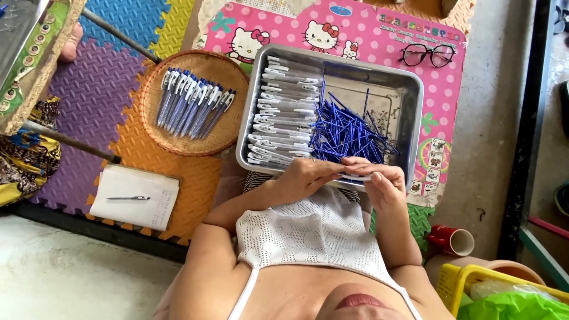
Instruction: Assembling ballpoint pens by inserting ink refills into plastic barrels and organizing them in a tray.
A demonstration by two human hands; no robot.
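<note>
A metal tray (pixel 415 101) sits in front of me on a pink cartoon board (pixel 379 35). White pen barrels (pixel 284 112) are stacked in its left part and a heap of blue refills (pixel 347 127) lies in the middle. My left hand (pixel 305 176) and my right hand (pixel 384 182) meet at the tray's near edge. Their fingertips pinch a thin pen part (pixel 355 173) between them, and I cannot tell which kind it is. A round woven basket (pixel 172 139) to the left holds several assembled white and blue pens (pixel 192 104).
A notepad (pixel 135 197) with a pen on it lies on the foam floor mats at the left. Black glasses (pixel 428 55) rest on the board's far right. A red cup (pixel 451 239) lies on its side, near a yellow basket (pixel 453 284) with a green bag.
</note>
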